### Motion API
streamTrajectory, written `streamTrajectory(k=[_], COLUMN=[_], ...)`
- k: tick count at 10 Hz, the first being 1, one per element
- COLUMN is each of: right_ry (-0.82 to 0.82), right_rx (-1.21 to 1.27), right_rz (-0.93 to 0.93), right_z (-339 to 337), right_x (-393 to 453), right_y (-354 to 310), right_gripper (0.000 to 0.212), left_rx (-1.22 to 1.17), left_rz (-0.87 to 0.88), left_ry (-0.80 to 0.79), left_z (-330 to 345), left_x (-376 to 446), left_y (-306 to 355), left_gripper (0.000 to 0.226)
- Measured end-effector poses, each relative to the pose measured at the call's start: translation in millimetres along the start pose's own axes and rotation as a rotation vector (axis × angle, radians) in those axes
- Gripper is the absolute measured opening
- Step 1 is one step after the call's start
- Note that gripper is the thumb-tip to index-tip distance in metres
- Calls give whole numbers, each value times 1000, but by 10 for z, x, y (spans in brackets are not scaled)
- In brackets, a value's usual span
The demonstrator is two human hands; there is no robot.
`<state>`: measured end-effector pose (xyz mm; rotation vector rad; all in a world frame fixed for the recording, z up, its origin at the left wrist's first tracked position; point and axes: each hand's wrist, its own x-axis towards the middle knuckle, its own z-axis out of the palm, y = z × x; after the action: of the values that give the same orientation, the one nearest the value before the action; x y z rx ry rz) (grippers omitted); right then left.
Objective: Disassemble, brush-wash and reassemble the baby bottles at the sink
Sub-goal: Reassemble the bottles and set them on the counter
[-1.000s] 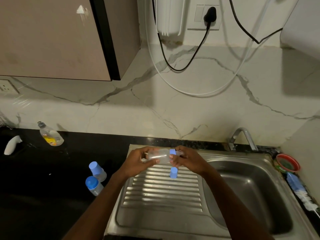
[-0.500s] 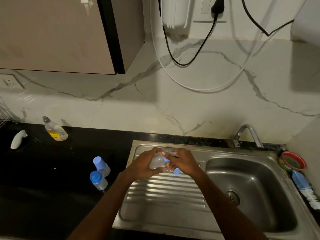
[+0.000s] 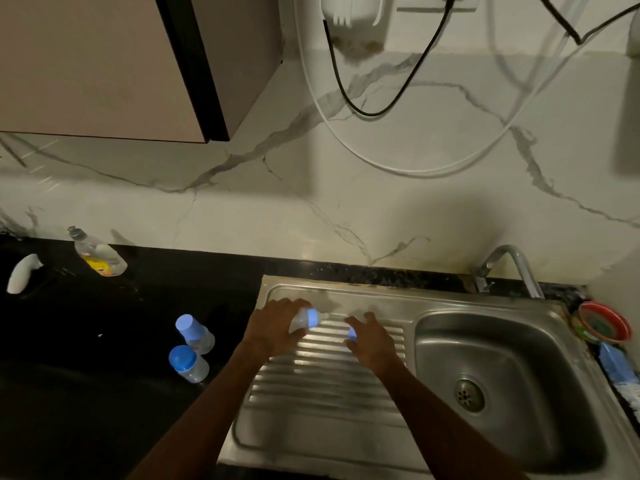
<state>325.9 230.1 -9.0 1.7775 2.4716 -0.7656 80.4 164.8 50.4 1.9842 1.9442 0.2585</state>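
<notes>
My left hand [image 3: 275, 329] grips a clear baby bottle [image 3: 303, 320] with a blue collar and a pale teat, lying sideways and pointing right over the sink's ribbed drainboard [image 3: 322, 382]. My right hand [image 3: 372, 339] hovers a little to the right of it, apart from the bottle, fingers curled over a small blue cap [image 3: 352, 335] that peeks out under the palm. Two more capped bottles stand on the black counter to the left: one [image 3: 194, 334] leaning, one [image 3: 187, 363] nearer me.
The steel basin [image 3: 502, 382] with its drain lies right, a tap [image 3: 509, 268] behind it. A red bowl [image 3: 604, 323] and a blue bottle brush [image 3: 620, 372] sit at the right rim. A dish-soap bottle [image 3: 97, 254] and a white object [image 3: 22, 271] lie far left.
My hands were together on the bottle; now they have parted. The left keeps the bottle, the right has pulled away to the right with the blue cap.
</notes>
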Motion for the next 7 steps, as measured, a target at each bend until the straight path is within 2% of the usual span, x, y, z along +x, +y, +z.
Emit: streamTrajectory(k=[2,3,4,5,6,7], right_ry=[-84,13,128,108,-113,27], right_rx=[102,361,726,1664,2163,1097], right_rz=[5,-55,-61,-285,-427,-203], right_z=[157,-338,-1220,-2021,-2093,-1399], right_x=[222,305,314,148,-32,31], right_y=[140,183,20,-118,-92,291], right_gripper=[28,22,20,24,30,27], left_rx=[-145,-131,-112,-657,-1409,-719], left_rz=[-94,-164,-99,64,90,1], left_ry=[-35,-41,-70,-55,-57,-118], left_z=[90,-129,-636,-1175,-1249,-936], left_x=[178,287,434,473,520,602], left_y=[-41,6,128,351,415,225], left_gripper=[58,66,59,50,50,51])
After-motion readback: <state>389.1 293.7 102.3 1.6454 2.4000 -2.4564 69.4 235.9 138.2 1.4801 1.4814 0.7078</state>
